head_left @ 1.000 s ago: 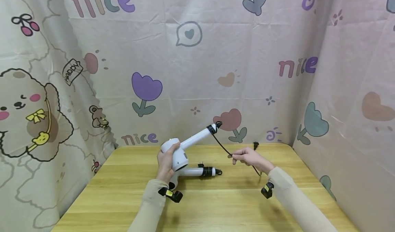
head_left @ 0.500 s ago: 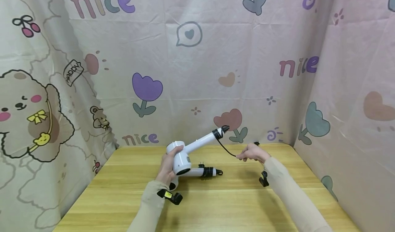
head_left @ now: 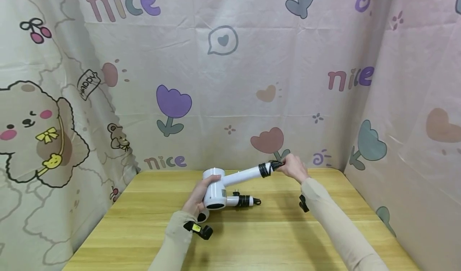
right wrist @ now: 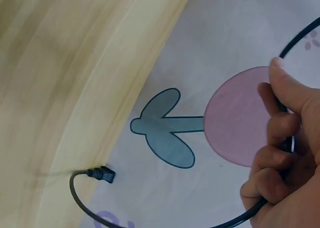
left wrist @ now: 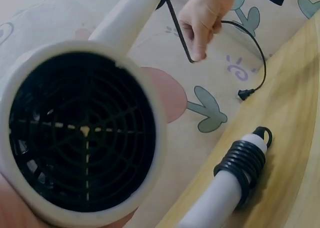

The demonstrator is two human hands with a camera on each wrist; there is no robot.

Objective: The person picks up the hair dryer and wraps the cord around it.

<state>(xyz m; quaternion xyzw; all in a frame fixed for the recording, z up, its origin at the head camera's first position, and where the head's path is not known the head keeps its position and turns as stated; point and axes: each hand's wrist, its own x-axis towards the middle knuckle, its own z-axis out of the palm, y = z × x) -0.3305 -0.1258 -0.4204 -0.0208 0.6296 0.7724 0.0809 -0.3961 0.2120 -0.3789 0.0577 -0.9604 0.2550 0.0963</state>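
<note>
The left hand [head_left: 200, 191], just below the centre of the head view, grips the round body of a glossy white hair dryer [head_left: 216, 191], apparently plastic; its thumb lies over the body and its other fingers are hidden behind. The right hand [head_left: 294, 167], right of centre, pinches a thin, round black cord [right wrist: 301, 36], with the lower fingers curled about it in the right wrist view.

The dryer is held off the table, its straight handle slanting from the left hand up towards the right hand, several cord turns around its far end. It should be fairly light but heaviest at the body, so the body or the upper handle is the sound place to hold; the shell looks rigid, slick and liable to crack if dropped. The cord looks springy and likely to uncoil if slackened.

Farther out, a 2nd white hair dryer with a black-wrapped handle [head_left: 233, 201] lies lower and partly hidden on the pale wood-grain table [head_left: 108, 227].
</note>
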